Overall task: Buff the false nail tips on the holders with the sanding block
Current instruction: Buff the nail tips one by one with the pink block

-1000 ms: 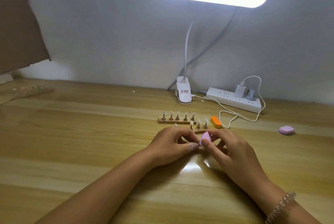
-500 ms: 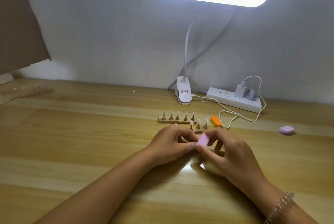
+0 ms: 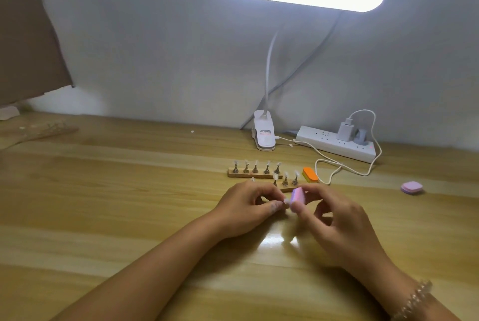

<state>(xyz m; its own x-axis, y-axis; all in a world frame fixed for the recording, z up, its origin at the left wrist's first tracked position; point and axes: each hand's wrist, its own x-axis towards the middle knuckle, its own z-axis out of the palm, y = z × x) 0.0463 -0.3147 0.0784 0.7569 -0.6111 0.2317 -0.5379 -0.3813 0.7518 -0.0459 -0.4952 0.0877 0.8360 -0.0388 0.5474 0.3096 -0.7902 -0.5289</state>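
My right hand (image 3: 334, 219) pinches a small pink sanding block (image 3: 297, 196) between thumb and fingers. The block touches a clear false nail tip (image 3: 286, 201) on a holder that my left hand (image 3: 246, 208) pinches; the holder itself is mostly hidden by the fingers. Just behind my hands lies a wooden strip (image 3: 252, 174) with several metal holders carrying nail tips. A second strip, partly hidden by my hands, carries three more holders with tips (image 3: 285, 178).
An orange sanding block (image 3: 310, 174) lies right of the strips, a pink pad (image 3: 411, 187) farther right. At the back stand a clip lamp base (image 3: 264, 134) and a white power strip (image 3: 337, 143) with a looping cable (image 3: 344, 168).
The pink block in my right hand has shifted slightly back and forth against the nail tip and turned more upright. My left hand has stayed in place.
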